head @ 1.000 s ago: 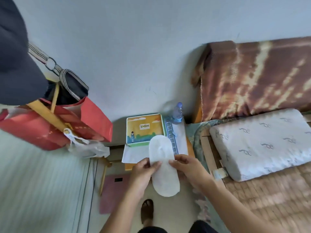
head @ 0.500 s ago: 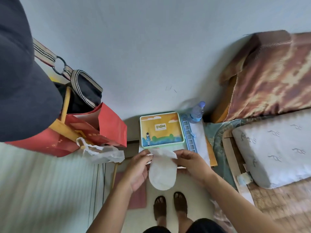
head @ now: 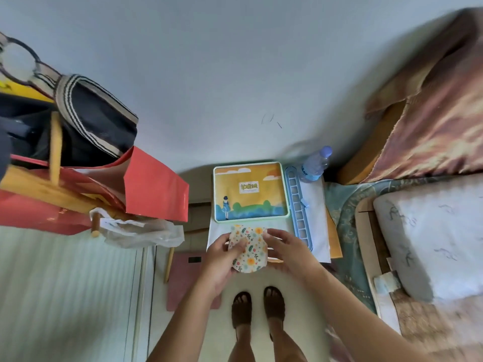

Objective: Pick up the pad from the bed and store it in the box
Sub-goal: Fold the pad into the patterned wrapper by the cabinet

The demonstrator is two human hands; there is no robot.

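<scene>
Your left thumb (head: 239, 245) covers left edge of pad (head: 251, 253); your right hand (head: 288, 253) hides its right edge. Box (head: 251, 192) label text too small to read. Pillow (head: 431, 239) cut off by right edge. Bottle (head: 315, 163) blurred.

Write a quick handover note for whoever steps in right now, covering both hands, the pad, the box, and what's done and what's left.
Left hand: gripping the left edge of the pad, thumb on top.
Right hand: fingers holding the pad's right edge.
Pad: off the bed, folded with its floral side showing, held in the air just in front of the box.
Box: on the small stand by the wall, lid shut, water bottle to its right.
Done: pad picked up and folded.
Left: open the box, put the pad inside, probably close the lid.
</scene>
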